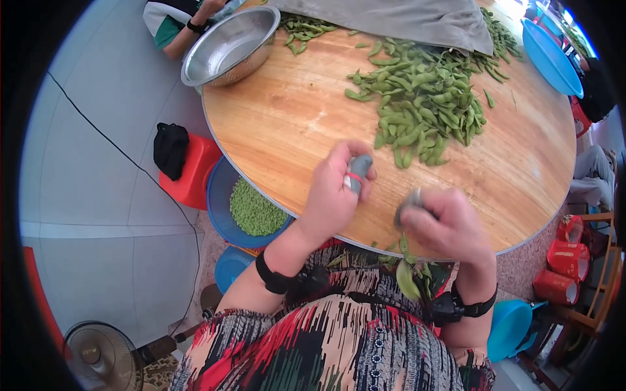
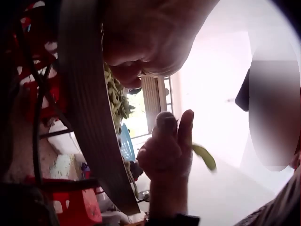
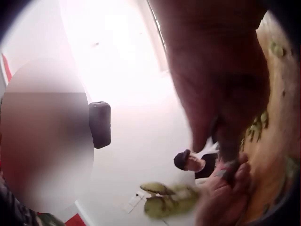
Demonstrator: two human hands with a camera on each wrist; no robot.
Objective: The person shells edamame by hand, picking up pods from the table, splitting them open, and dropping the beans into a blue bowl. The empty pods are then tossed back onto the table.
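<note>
Nearest, 1 green pod (image 1: pixel 409 279) is in the air between the right hand and the patterned clothing (image 1: pixel 391 345); hands kept low and close together would probably let fewer pieces stray onto the lap. The right hand (image 1: pixel 450 221), over the near edge of the table (image 1: pixel 293 117), is narrow, its fingers curled in; I cannot tell whether it holds anything. The left hand (image 1: pixel 332 195), a little farther and to the left, is also curled in around a grey finger cover (image 1: pixel 360 168) with a red band, its load likewise uncertain. A light pinch with the covered tip, set along a pod's seam, should spare the bean; a hard squeeze may bruise it or make it jump. The shelled beans (image 1: pixel 255 208) sit in a blue basin (image 1: pixel 220 212) below the table's left side, so loose skins are best kept away from that side. The pod heap (image 1: pixel 424 98) lies beyond the hands; taking from its near edge should disturb it least.

As for what is unclear, the airborne pod is blurred, and whether it touches leaves beneath it cannot be told. The right fingertips are smeared by motion, and the left palm is turned from view. In each wrist view, the near hand hides its own fingertips. Far off, the grey cloth (image 1: pixel 404 19) is cut by the frame and conceals whatever lies under it.
</note>
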